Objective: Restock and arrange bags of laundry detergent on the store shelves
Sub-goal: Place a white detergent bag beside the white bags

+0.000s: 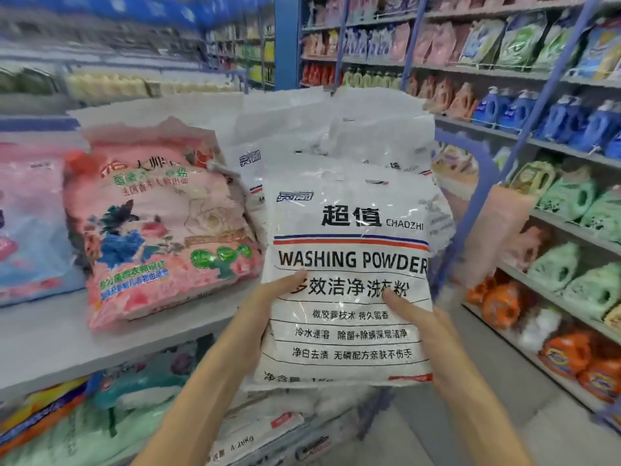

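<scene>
Currently | white washing-powder bag (349,264): held upright at shelf (40,348) front, before matching white bags (302,139), beside pink bag (161,223) | left hand (265,307): grasping left edge, thumb on front | right hand (426,331): grasping right edge likewise

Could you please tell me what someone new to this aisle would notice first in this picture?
The eye goes first to the white bag marked WASHING POWDER, held up in the middle by the left hand and right hand, thumbs on its front. Just left of it a pink bag with flowers sits on the grey shelf. Far right, rows of blue bottles line the racks.
</scene>
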### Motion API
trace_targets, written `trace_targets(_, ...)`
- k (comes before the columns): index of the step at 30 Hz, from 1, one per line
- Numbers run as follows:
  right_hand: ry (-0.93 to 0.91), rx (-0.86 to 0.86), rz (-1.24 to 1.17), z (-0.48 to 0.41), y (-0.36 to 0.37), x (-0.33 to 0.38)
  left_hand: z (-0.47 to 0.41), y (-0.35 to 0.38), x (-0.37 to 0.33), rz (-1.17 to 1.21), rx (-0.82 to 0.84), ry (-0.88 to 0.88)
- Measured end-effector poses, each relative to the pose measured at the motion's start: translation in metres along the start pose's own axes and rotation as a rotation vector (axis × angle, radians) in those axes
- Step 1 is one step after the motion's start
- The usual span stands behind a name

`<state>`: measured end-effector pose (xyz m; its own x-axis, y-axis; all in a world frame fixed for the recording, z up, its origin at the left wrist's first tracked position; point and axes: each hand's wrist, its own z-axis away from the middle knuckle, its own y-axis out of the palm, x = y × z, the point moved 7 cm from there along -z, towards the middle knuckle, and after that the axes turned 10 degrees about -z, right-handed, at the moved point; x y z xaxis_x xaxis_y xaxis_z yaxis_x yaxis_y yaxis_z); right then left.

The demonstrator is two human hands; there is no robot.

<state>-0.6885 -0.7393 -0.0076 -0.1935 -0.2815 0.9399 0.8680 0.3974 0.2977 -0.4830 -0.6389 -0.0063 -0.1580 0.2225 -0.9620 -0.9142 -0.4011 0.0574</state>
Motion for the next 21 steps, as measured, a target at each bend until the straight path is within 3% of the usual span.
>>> trace_targets(4,0.058,0.16,0.026,-0.067,0.003,0.018,-0.014,0.009,-0.015,0.159,-0.177,0.023)
trace_targets(13,-0.046,0.472,0.1,-0.171,0.05,0.071,-0.067,-0.016,-0.069,0.128,-0.485,0.205)
trace_targets(21,-0.046,0.537,0.091,-0.223,0.077,0.058,-0.108,-0.044,-0.071,0.092,-0.727,0.289)
